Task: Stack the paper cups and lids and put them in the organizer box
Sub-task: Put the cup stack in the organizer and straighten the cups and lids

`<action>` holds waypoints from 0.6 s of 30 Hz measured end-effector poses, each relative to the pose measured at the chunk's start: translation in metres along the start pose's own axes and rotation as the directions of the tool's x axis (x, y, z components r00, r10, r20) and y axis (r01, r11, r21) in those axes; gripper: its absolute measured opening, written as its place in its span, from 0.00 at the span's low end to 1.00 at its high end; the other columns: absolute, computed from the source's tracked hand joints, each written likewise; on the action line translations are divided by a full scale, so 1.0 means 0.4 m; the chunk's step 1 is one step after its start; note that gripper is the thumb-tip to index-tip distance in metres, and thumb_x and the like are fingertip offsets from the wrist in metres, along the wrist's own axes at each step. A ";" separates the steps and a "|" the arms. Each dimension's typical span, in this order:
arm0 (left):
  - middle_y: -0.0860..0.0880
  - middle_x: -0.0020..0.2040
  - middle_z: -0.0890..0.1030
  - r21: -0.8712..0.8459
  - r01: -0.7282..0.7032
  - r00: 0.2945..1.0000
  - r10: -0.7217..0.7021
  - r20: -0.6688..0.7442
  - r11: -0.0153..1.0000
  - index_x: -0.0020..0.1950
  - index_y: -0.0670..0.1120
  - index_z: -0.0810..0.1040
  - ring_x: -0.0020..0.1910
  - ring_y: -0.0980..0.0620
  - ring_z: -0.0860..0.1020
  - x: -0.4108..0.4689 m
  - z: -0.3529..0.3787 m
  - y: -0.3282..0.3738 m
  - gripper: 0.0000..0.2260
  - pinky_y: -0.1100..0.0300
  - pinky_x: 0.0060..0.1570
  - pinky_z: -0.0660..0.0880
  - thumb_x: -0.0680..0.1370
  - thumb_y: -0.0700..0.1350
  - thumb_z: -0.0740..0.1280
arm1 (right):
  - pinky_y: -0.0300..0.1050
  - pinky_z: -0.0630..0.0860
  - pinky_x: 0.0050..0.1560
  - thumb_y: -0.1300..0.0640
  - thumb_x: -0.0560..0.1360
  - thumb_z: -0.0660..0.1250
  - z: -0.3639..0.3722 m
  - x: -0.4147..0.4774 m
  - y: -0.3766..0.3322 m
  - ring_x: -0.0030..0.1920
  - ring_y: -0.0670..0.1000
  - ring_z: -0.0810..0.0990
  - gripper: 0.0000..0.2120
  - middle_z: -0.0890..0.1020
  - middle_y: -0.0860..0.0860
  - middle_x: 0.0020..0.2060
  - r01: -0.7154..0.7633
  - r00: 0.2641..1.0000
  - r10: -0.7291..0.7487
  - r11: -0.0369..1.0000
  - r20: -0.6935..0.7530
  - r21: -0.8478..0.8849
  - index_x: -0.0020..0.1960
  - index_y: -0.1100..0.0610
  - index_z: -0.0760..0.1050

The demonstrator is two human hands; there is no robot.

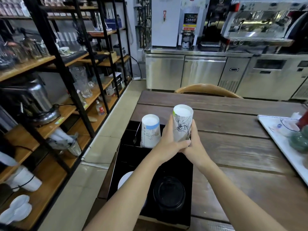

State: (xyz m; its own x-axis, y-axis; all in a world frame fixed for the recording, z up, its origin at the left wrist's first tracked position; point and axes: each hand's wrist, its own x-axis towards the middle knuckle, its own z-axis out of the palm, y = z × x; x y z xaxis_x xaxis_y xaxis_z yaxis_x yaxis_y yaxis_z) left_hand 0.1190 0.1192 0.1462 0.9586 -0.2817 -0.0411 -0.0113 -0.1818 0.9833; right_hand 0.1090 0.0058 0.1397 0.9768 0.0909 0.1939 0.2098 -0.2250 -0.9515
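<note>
A black organizer box (186,170) is sitting at the left edge of a dark wooden table (233,147), its compartments holding the task's items. In the far-left compartment, a paper cup with a blue band (150,131) is standing upside down, tilted slightly, with a metal spoon (136,132) leaning just beside it. In the near part of the box, a black lid (169,192) is lying flat, and a white lid (125,180) is showing partly from behind the left forearm.

Both hands are reaching forward over the box with arms bare and extended, meeting at the wrists. The left hand (168,140) and the right hand (195,142) are wrapping together around a paper cup with a line drawing (182,124), held upside down above the box's far half, its white base facing up. The left fingers are pressing along the cup's left side, the right fingers along its right side and lower rim; whether one cup or a nested stack is being gripped cannot be told.

At the table's right edge, a white tray (273,130) is carrying a clear glass (289,125) and a blurred green object (300,142). A curved wooden chair back (208,89) is standing at the table's far edge. Shelving with glassware is lining the left side of the room.
</note>
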 end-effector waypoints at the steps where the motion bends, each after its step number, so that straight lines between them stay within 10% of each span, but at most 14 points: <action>1: 0.55 0.75 0.59 0.006 -0.005 1.000 0.005 -0.001 1.000 0.75 0.64 0.44 0.74 0.56 0.59 0.003 -0.001 -0.009 0.48 0.49 0.72 0.62 0.63 0.54 0.72 | 0.52 0.73 0.64 0.64 0.67 0.69 -0.002 0.002 0.000 0.60 0.43 0.77 0.35 0.78 0.34 0.56 -0.004 1.000 0.004 1.000 0.007 0.002 0.58 0.28 0.63; 6: 0.59 0.67 0.68 0.023 -0.064 0.995 0.066 -0.080 0.998 0.74 0.56 0.57 0.68 0.59 0.66 0.002 -0.008 -0.007 0.37 0.58 0.67 0.66 0.68 0.49 0.70 | 0.63 0.62 0.69 0.54 0.65 0.73 0.008 0.003 0.029 0.70 0.51 0.67 0.44 0.68 0.44 0.70 -0.123 0.989 0.110 0.984 -0.102 -0.131 0.73 0.38 0.52; 10: 0.55 0.51 0.77 0.052 -0.124 0.812 0.131 -0.569 0.991 0.58 0.46 0.74 0.50 0.56 0.75 -0.015 -0.046 0.007 0.10 0.70 0.53 0.71 0.77 0.42 0.65 | 0.57 0.65 0.66 0.65 0.71 0.67 0.013 -0.036 0.036 0.57 0.48 0.70 0.29 0.69 0.48 0.58 -0.002 0.932 -0.100 0.959 -0.349 -0.282 0.69 0.59 0.62; 14: 0.54 0.44 0.77 -0.111 -0.165 0.657 0.025 -0.754 0.980 0.48 0.48 0.74 0.42 0.61 0.75 -0.020 -0.117 -0.002 0.02 0.73 0.41 0.71 0.78 0.42 0.62 | 0.42 0.70 0.55 0.63 0.70 0.62 0.060 -0.054 0.044 0.49 0.45 0.72 0.18 0.73 0.48 0.49 0.153 0.954 -0.230 0.923 -0.190 -0.353 0.59 0.62 0.71; 18: 0.50 0.50 0.78 -0.218 -0.120 0.665 -0.085 -0.742 0.968 0.48 0.49 0.73 0.54 0.51 0.76 -0.009 -0.175 -0.020 0.04 0.60 0.55 0.72 0.80 0.47 0.60 | 0.22 0.61 0.57 0.64 0.72 0.63 0.122 -0.048 0.036 0.56 0.42 0.69 0.21 0.73 0.49 0.56 0.133 0.991 -0.127 0.949 0.040 -0.285 0.65 0.60 0.67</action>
State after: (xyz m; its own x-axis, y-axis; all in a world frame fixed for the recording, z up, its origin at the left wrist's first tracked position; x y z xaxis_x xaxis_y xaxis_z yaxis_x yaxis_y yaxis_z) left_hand 0.1355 0.1878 0.1508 0.8499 0.5266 0.0211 -0.0639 0.0633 0.9959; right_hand 0.0913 0.0481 0.1108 0.9397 0.1572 0.3038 0.3416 -0.4780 -0.8092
